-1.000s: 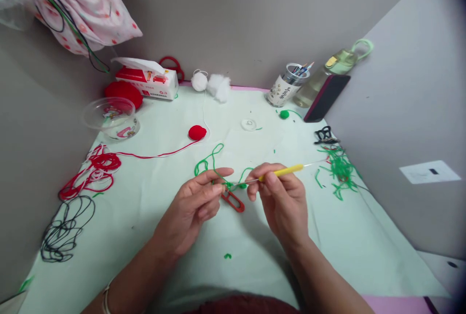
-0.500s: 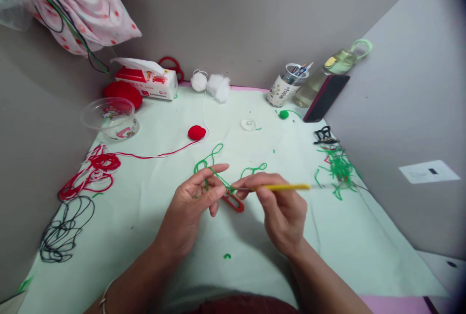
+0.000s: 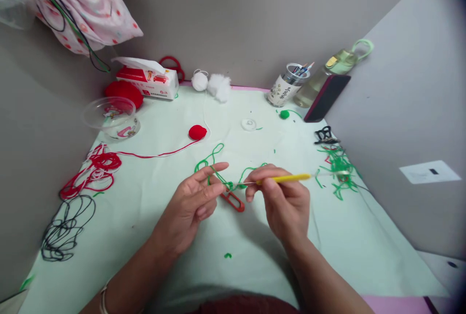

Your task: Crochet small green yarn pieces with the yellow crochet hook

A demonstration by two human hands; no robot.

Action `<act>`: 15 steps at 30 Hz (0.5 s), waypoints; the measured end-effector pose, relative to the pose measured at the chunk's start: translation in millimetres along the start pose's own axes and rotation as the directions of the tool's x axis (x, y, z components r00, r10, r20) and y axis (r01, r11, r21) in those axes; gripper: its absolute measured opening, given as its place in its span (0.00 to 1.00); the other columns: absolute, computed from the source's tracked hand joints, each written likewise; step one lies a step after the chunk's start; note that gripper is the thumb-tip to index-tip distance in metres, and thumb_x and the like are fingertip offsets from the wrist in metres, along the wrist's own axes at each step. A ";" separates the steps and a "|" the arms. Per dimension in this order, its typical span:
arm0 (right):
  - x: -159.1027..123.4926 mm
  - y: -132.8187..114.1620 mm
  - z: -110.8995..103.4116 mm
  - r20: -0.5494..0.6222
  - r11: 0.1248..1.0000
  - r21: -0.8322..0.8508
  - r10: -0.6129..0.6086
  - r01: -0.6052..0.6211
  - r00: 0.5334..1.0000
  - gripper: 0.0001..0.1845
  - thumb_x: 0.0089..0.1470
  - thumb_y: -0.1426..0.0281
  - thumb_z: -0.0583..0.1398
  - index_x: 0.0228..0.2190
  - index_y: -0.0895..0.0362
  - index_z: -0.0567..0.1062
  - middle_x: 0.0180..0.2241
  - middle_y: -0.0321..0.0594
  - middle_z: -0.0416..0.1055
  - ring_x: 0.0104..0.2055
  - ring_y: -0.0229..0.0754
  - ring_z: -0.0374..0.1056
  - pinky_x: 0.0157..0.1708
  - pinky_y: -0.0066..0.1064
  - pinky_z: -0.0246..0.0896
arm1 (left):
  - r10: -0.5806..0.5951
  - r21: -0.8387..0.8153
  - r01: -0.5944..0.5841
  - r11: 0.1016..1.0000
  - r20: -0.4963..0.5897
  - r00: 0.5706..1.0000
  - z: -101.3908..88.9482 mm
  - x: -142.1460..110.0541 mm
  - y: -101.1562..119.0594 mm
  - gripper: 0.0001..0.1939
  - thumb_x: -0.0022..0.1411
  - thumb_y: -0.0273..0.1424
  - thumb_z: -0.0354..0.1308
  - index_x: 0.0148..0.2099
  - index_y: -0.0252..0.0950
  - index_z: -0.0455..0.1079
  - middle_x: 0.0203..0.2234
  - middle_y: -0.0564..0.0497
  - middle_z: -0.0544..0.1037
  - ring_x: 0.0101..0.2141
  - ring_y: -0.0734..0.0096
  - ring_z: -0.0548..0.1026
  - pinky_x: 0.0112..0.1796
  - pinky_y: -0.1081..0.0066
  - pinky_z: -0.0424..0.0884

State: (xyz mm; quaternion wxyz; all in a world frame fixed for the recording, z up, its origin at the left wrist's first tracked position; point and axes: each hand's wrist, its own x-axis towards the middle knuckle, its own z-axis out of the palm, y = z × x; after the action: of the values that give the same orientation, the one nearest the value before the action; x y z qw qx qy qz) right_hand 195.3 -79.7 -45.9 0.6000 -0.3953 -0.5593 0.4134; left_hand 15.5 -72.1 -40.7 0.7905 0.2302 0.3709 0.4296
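Note:
My right hand [image 3: 286, 202] is closed around a crochet hook [image 3: 284, 178] with a yellow handle; its thin metal shaft points left. The hook's tip meets a small knot of green yarn [image 3: 230, 185] between the two hands. In my left hand [image 3: 194, 202], thumb and fingers pinch the green yarn, and a strand runs over the raised index finger. Green loops lie on the table beyond the fingers. Just below the yarn is a red-orange oblong loop [image 3: 233, 201], partly hidden by my left fingers; whether it is attached to the yarn I cannot tell.
A red yarn ball [image 3: 197, 132] lies ahead. Red and black cords [image 3: 67, 229] are at left, green scraps [image 3: 340, 168] at right. At the back stand a tissue pack [image 3: 156, 83], plastic tub [image 3: 124, 124], pen holder [image 3: 287, 86], bottle [image 3: 316, 78] and phone [image 3: 327, 98].
My right hand has shifted slightly right, drawing the crochet hook back from my left fingers. More of the metal shaft and the green knot now shows.

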 end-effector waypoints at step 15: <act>-2.2 4.8 -5.4 -0.048 0.989 -0.118 -0.090 0.083 0.995 0.11 0.67 0.73 0.59 0.41 0.51 0.83 0.35 0.39 0.78 0.33 0.40 0.74 0.34 0.35 0.73 | -0.051 -0.066 0.055 0.996 0.052 0.997 -1.0 2.4 -3.2 0.14 0.62 0.28 0.68 0.51 0.34 0.82 0.18 0.63 0.58 0.18 0.87 0.46 0.20 0.80 0.48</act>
State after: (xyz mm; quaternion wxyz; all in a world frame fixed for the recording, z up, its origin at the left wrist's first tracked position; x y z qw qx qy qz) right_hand 200.4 -80.2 -51.4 0.6082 -0.4158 -0.5826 0.3430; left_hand 17.2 -71.6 -44.4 0.8180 0.2041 0.3422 0.4148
